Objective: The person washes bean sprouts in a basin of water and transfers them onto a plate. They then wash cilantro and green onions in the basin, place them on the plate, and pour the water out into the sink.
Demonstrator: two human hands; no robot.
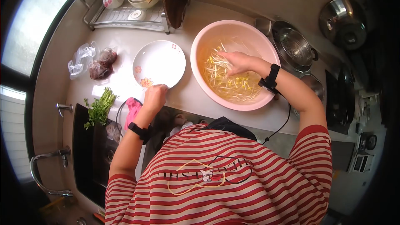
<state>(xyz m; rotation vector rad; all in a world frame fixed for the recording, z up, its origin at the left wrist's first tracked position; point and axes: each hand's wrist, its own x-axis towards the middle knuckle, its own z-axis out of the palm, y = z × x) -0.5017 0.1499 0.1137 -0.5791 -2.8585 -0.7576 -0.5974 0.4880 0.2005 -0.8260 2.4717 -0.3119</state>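
Observation:
A large pink basin holds water and many bean sprouts with white stems and yellow heads. My right hand reaches into the basin, its fingers closed around some of the sprouts near the middle. To the left of the basin, a white plate with flower prints lies on the counter, bare of food. My left hand grips the plate's near rim with bent fingers. A pink cloth lies just left of my left wrist.
Green leafy herbs lie at the edge of the dark sink, by the faucet. Bagged dark items sit at the left. A dish rack stands behind; metal pots are at right.

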